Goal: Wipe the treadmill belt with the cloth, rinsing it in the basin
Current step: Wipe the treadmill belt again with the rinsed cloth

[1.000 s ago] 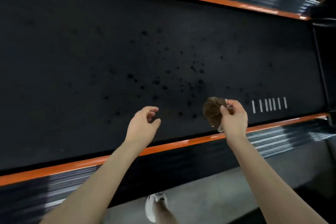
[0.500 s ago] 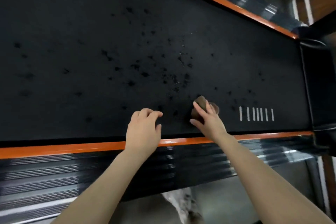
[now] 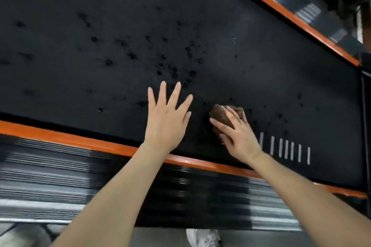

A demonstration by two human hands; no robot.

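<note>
Partly hidden cloth (image 3: pixel 220 114), under right hand (image 3: pixel 240 139)

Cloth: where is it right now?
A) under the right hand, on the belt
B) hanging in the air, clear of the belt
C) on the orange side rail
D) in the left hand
A: the right hand holds the brown cloth down on the black belt, while the left hand is spread open with nothing in it.
</note>
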